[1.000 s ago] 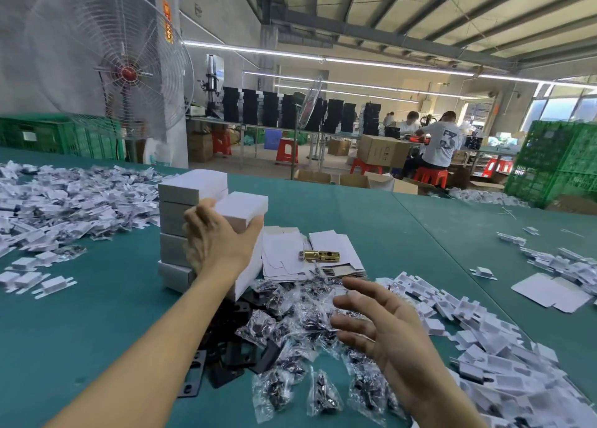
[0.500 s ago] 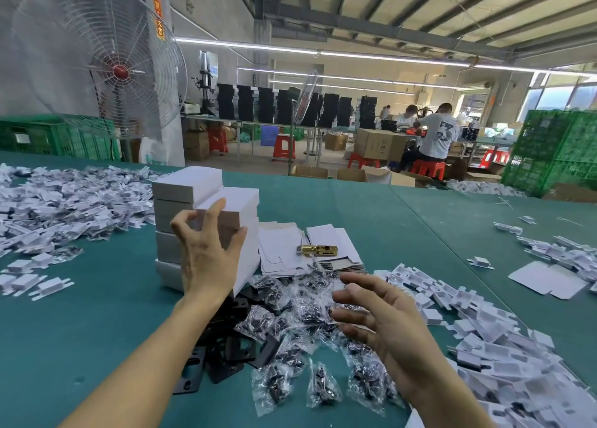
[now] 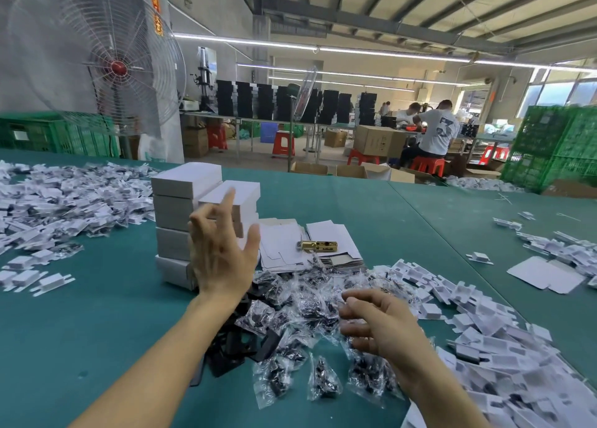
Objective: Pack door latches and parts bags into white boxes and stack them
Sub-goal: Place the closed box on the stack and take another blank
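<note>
Both hands are empty: left hand [image 3: 223, 253] spread open before the white box stack [image 3: 185, 182] centre-left, right hand [image 3: 378, 327] loosely curled over the parts bags [image 3: 307, 311] lower centre, where one bag should be pinched singly, then the brass latch [image 3: 318, 246] at centre.

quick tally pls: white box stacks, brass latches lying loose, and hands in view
white box stacks: 2 (taller stack, lower stack)
brass door latch: 1
hands: 2 (left hand, right hand)
total: 5
</note>
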`<state>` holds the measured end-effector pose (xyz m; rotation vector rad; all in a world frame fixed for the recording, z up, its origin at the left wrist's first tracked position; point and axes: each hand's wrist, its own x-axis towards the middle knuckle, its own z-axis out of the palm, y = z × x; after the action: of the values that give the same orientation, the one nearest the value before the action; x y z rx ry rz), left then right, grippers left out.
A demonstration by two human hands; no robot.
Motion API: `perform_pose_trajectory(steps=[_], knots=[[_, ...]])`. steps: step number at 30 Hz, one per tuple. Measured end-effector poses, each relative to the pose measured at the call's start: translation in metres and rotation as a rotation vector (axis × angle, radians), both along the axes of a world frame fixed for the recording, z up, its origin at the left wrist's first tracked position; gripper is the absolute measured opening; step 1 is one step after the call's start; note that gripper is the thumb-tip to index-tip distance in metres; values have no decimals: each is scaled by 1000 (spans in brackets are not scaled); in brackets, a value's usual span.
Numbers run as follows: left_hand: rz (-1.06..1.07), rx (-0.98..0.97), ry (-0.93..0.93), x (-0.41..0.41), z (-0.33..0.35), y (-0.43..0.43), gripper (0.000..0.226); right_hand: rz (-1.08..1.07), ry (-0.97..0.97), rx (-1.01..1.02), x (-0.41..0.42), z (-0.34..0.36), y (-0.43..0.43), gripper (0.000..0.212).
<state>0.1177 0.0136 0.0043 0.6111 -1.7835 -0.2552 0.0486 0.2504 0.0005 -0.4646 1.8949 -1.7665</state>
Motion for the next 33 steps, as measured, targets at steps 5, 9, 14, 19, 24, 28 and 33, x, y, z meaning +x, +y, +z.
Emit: perform_pose_trajectory(steps=[5, 9, 14, 19, 24, 28, 33], knots=[[-377, -40, -247, -6, -30, 37, 2, 48, 125, 175, 4, 1, 2, 9], [-419, 192, -503, -15, -59, 36, 10, 148, 272, 433, -10, 10, -6, 11], [-376, 230, -553, -15, -71, 36, 10, -135, 599, 535, -76, 12, -49, 26], [-385, 342, -533, -17, -72, 33, 17, -263, 767, 714, -135, -12, -79, 30], [-373, 336, -548, -23, -71, 35, 22, -116, 779, 1039, -169, -22, -94, 30], [-364, 333, -552, -25, -75, 33, 24, -101, 627, 1070, -179, -29, -108, 33], [-369, 326, -547, -27, -76, 32, 25, -284, 666, 1010, -174, -41, -116, 31]])
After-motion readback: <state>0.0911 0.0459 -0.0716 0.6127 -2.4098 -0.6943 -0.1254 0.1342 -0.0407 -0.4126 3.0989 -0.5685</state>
